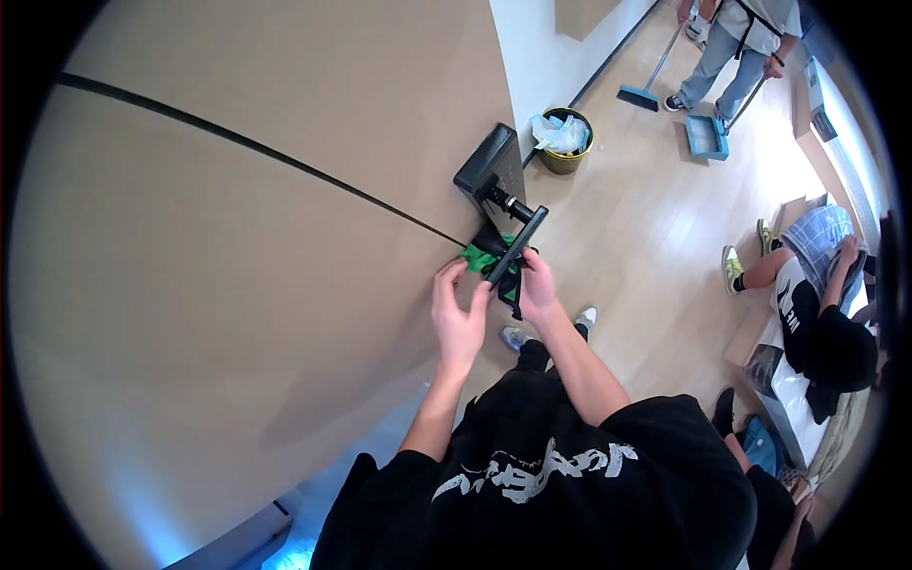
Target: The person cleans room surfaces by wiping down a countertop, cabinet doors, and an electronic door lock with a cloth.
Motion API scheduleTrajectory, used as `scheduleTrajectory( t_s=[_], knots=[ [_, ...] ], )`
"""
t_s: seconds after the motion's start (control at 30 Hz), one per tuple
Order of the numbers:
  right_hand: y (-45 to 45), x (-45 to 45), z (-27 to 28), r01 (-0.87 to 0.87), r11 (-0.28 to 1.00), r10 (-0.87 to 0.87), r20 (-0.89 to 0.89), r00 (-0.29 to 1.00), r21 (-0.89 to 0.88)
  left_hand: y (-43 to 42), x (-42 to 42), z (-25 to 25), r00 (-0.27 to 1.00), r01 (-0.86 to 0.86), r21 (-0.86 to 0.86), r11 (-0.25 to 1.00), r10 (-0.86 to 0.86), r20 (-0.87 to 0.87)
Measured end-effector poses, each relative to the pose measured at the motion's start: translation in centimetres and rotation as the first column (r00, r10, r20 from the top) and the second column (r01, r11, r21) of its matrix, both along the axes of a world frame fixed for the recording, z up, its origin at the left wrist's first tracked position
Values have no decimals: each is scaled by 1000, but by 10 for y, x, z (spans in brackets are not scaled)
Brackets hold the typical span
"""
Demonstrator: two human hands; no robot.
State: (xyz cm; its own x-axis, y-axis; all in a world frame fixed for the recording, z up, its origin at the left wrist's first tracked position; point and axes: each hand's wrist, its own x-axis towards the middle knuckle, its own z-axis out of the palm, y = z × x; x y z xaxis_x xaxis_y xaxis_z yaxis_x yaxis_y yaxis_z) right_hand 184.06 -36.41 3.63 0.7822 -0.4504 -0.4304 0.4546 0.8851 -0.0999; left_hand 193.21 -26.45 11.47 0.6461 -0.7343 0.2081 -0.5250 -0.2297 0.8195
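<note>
A black bar-shaped fixture (pixel 528 237) on a short jointed arm stands out from a black box (pixel 489 161) at the edge of the beige wall panel. Behind the bar, a bunched green cloth (pixel 477 258) shows, partly hidden. My left hand (pixel 458 318) has its fingers curled at the cloth's left edge, the thumb near the bar's lower end. On the other side, my right hand (pixel 539 287) is closed around the lower part of the black fixture, its fingertips partly hidden. More green shows between the black parts beside it.
A waste bin (pixel 562 161) with a plastic liner stands beyond the fixture. Farther off, a person holds a broom (pixel 638 97) and a blue dustpan (pixel 706 138). Two other people sit along the right side. The large beige panel (pixel 237 285) fills the left.
</note>
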Motion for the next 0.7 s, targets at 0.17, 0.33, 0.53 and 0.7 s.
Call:
scheduleTrajectory(
  t_s=[0.17,0.33,0.53,0.7],
  knots=[
    [8,12,-24,9,993,-52,365,930,118,-1,8,-4,974,-65,-31,997,56,-218],
    [9,6,5,-102,984,86,108,990,148,5,10,-4,987,-29,-57,998,20,-161],
    [4,17,-25,84,982,-82,-20,996,168,7,-2,10,981,-55,-44,997,46,-188],
    [2,14,20,-29,973,-39,285,958,230,5,10,5,980,-82,-25,996,76,-183]
  ],
)
